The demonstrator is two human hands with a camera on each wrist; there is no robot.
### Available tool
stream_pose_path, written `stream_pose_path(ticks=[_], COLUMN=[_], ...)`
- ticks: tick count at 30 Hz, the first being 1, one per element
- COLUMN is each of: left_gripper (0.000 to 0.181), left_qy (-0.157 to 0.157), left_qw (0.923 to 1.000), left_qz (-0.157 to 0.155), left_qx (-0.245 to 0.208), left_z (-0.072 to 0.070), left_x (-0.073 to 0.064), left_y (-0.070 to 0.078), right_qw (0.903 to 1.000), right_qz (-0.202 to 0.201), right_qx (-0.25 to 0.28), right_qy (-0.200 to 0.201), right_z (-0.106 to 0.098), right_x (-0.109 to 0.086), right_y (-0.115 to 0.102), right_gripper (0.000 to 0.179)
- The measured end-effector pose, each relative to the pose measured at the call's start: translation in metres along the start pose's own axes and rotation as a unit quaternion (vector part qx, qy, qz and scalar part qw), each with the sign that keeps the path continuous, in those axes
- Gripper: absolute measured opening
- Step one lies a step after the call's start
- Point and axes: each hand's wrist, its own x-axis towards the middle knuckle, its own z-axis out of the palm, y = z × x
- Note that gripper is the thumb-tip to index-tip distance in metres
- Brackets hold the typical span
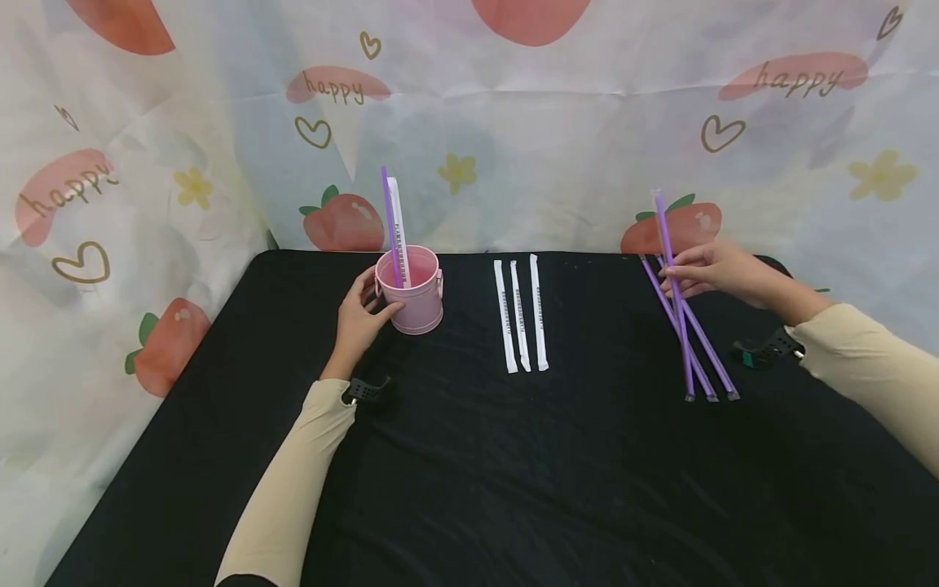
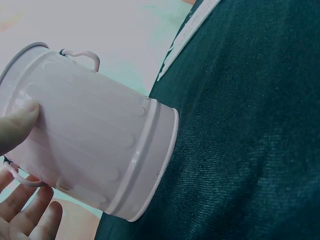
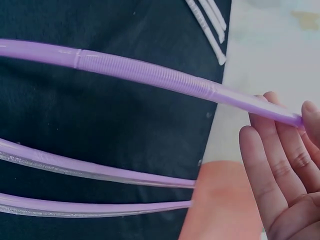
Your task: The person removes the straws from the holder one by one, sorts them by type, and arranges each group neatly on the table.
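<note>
In the head view, my left hand (image 1: 355,326) grips a pink bucket (image 1: 418,311), which stands on the table. Its thumb (image 2: 22,120) presses the wall, with the other fingers near a side handle (image 2: 25,181). A purple straw (image 1: 388,208) and a white paper-wrapped straw (image 1: 398,220) lean in the bucket. At the right, my right hand (image 1: 715,273) pinches another purple straw (image 1: 663,224) near its top end, raised in the right wrist view. Two more purple straws (image 1: 711,355) lie on the table below it, crossing or close together.
Three white wrapped straws (image 1: 520,318) lie side by side mid-table, between the hands. A black cloth (image 1: 513,473) covers the table. Behind and to the left hangs a printed curtain (image 1: 543,163). Each wrist wears a black strap (image 1: 367,390).
</note>
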Motion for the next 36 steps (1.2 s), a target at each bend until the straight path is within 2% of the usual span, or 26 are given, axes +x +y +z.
stream_pose_path(ticks=[14, 18, 29, 36], left_gripper=[0.069, 0.069, 0.068, 0.068], left_qy=[-0.001, 0.001, 0.002, 0.001], left_qw=[0.9999, 1.0000, 0.9999, 0.9999], left_qz=[-0.010, -0.006, -0.009, -0.010], left_qx=[-0.008, -0.006, -0.013, -0.010], left_z=[0.001, 0.001, 0.001, 0.001], left_x=[-0.001, -0.001, 0.000, -0.001], left_y=[0.001, 0.001, 0.001, 0.003], right_qw=[0.9985, 0.9988, 0.9973, 0.9964], right_qz=[0.044, 0.044, 0.068, 0.081], right_qx=[0.025, 0.014, 0.028, 0.027], right_qy=[0.020, 0.018, 0.004, -0.002], right_z=[0.004, 0.008, 0.019, 0.028], right_x=[0.025, 0.030, 0.041, 0.042], right_y=[0.028, 0.034, 0.053, 0.059], right_gripper=[0.036, 0.040, 0.034, 0.041])
